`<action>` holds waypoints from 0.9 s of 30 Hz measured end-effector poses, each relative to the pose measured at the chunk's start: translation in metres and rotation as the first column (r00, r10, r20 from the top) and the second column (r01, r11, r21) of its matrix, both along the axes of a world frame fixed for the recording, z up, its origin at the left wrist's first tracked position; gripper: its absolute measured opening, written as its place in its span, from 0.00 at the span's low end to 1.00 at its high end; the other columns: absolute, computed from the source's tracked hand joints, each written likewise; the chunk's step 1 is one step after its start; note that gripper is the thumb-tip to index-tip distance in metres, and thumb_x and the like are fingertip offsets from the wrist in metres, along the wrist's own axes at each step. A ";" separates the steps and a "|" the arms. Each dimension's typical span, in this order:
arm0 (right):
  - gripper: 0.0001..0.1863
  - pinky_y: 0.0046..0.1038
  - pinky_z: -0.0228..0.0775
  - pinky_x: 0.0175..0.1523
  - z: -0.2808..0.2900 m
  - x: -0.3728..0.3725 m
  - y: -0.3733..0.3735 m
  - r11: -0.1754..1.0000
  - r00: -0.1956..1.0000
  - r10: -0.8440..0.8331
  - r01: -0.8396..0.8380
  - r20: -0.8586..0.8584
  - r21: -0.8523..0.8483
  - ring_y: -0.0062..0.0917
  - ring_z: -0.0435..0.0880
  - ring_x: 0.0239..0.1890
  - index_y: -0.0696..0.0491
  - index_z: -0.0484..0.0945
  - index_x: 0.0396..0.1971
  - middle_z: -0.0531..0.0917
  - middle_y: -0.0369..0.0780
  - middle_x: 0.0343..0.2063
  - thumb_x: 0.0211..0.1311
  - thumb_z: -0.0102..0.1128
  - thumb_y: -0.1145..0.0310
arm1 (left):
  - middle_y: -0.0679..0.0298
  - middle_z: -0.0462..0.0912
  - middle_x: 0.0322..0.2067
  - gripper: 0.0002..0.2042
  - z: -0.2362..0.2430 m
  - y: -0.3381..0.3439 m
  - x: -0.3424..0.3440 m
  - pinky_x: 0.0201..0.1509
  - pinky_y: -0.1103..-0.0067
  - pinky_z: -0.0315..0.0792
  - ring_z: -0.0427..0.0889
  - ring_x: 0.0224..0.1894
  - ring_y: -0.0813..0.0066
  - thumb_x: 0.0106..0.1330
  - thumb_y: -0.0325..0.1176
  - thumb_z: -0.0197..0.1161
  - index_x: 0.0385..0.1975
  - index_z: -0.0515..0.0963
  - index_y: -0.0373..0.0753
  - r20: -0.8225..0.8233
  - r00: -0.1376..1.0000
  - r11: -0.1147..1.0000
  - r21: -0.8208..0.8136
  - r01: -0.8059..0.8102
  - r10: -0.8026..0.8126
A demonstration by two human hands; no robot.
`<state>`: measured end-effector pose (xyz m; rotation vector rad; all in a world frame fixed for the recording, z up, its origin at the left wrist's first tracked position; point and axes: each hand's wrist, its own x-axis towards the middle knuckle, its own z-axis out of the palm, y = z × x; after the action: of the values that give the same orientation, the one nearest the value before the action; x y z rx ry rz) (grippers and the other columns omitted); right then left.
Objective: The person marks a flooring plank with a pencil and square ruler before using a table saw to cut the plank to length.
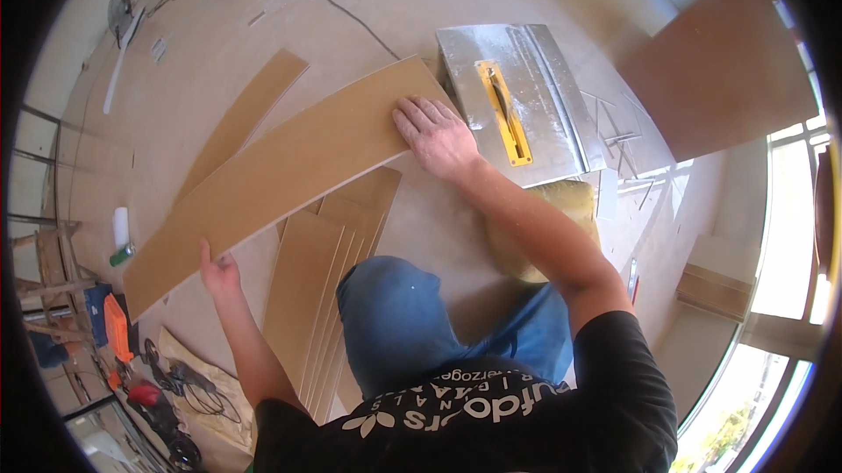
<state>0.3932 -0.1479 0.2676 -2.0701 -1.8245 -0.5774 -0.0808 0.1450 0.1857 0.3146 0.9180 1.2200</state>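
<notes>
Brown board (285, 168) under flat right hand (436, 138), edge in curled left hand (220, 275)

The long board (285, 175) is plain tan, the saw table (545, 113) grey, its insert (503, 127) yellow.

Dk fan (120, 15) upper L — orange item (117, 327) lwr L

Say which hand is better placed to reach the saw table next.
Probably the right hand: it rests on the board's end beside the saw table. The left hand is at the board's lower edge near the other end, much farther from the table.
</notes>
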 end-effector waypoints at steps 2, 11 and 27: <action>0.22 0.35 0.68 0.68 -0.012 0.021 0.011 0.997 0.998 -0.058 0.057 0.020 0.050 0.36 0.76 0.64 0.59 0.78 0.54 0.79 0.44 0.57 0.60 0.55 0.69 | 0.55 0.84 0.52 0.14 -0.009 0.032 0.045 0.55 0.73 0.84 0.84 0.54 0.64 0.71 0.27 0.66 0.53 0.77 0.33 -0.065 0.998 0.997 0.074 0.022 -0.017; 0.18 0.37 0.66 0.68 -0.054 0.093 0.042 0.922 0.922 -0.383 0.385 -0.060 0.029 0.36 0.76 0.63 0.59 0.78 0.51 0.81 0.45 0.55 0.62 0.54 0.69 | 0.56 0.85 0.49 0.13 -0.072 0.122 0.180 0.55 0.72 0.85 0.85 0.52 0.64 0.71 0.27 0.66 0.52 0.77 0.32 -0.056 0.989 0.987 -0.094 0.129 -0.134; 0.19 0.37 0.62 0.73 -0.073 0.117 0.037 0.868 0.857 -0.438 0.481 -0.271 0.121 0.34 0.75 0.67 0.55 0.81 0.53 0.81 0.40 0.60 0.63 0.53 0.70 | 0.55 0.86 0.48 0.12 -0.069 0.108 0.216 0.51 0.71 0.87 0.87 0.49 0.63 0.70 0.26 0.67 0.51 0.78 0.32 -0.023 0.983 0.982 -0.043 0.182 -0.183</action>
<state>0.5107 -0.1109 0.1943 -2.3367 -1.0944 -0.5611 0.1356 0.2533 0.1169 0.3750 0.9158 1.0294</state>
